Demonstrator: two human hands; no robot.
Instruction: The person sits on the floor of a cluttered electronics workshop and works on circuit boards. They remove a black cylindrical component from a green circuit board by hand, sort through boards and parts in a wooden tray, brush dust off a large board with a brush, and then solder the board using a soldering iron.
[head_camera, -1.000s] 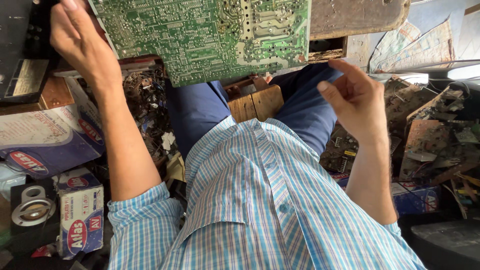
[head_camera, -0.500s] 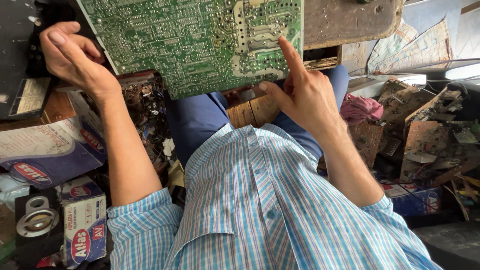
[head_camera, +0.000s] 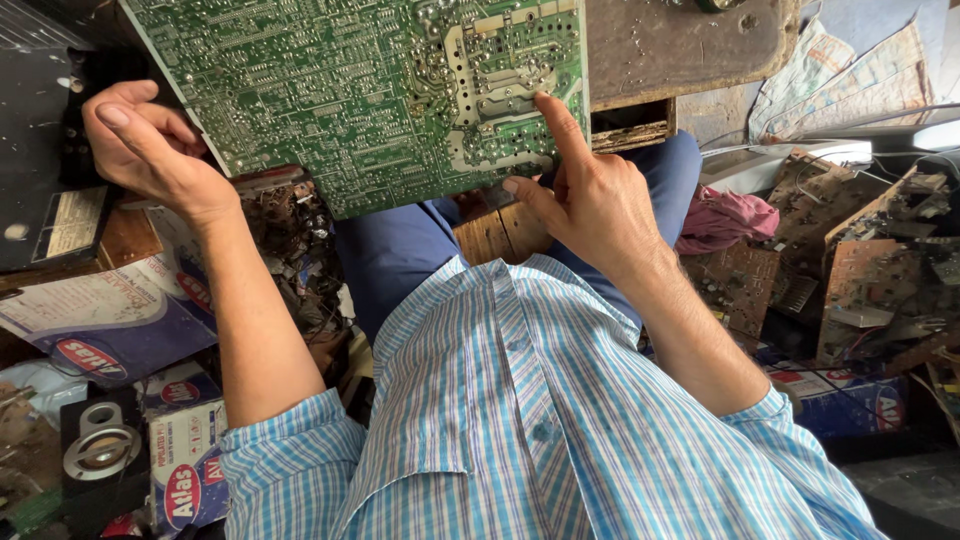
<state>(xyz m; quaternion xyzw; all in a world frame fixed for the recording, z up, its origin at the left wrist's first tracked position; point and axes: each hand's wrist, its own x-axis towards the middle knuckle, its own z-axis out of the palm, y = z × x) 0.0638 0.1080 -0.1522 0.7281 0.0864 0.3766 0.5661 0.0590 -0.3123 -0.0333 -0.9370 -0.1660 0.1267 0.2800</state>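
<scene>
A large green circuit board (head_camera: 340, 90) with its solder side up spans the top of the head view, resting over my lap. My left hand (head_camera: 150, 150) grips its left edge, fingers curled around it. My right hand (head_camera: 590, 195) is at the board's lower right part, index finger stretched out and touching the silver solder tracks, thumb near the board's bottom edge. It holds nothing. Below are my blue trousers and blue striped shirt.
A worn wooden bench edge (head_camera: 680, 50) lies behind the board. Brown scrap circuit boards (head_camera: 870, 270) and a pink rag (head_camera: 730, 215) pile at the right. Cardboard boxes (head_camera: 120, 330), a small speaker (head_camera: 100, 450) and a black device (head_camera: 40, 170) crowd the left.
My right hand rose from beside the board to its lower right part and now points an index finger onto it. My left hand shifted down along the board's left edge.
</scene>
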